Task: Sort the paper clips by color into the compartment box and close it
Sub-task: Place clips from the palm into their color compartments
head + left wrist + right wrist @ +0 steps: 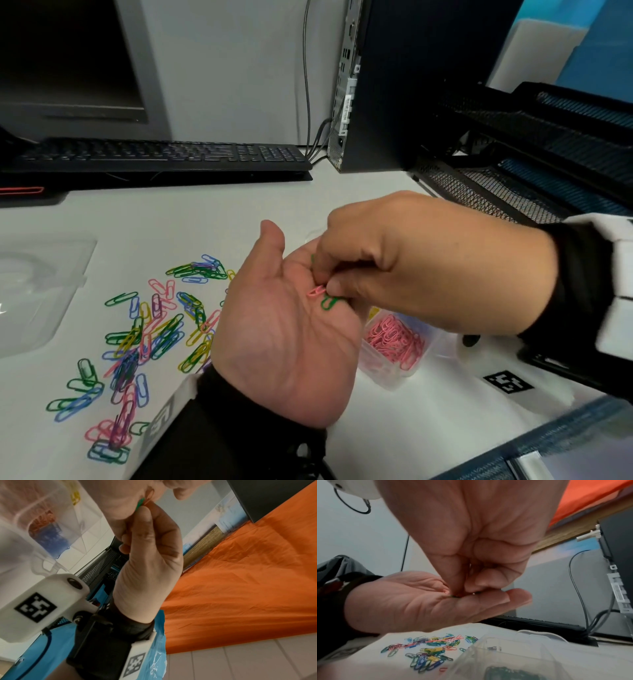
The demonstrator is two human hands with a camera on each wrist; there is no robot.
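Desk [219, 219]: white surface carrying everything below, with a black keyboard [161, 156] along its far edge and a black computer tower [404, 85] standing to the keyboard's right.
Mesh tray [534, 161]: black wire rack at the far right, beside the tower.
Lid [37, 291]: clear plastic, lying flat at the desk's left, well apart from the box.
Compartment box [383, 371]: clear plastic, open, on the desk under the right forearm; one compartment holds a heap of pink clips [394, 337], a yellow clip shows in the next one, and the left wrist view shows blue ones in another.
Left hand [284, 329]: held palm up above the desk between the loose pile and the box, fingers relaxed and flat.
Right hand [411, 267]: reaching down from above, fingertips curled and pinching a green clip [327, 303] that lies on the left palm.
Loose clips [150, 339]: mixed green, blue, pink, yellow and purple, scattered on the desk left of the left hand.
Pink clip [317, 291]: lying on the left palm, touching the green one.
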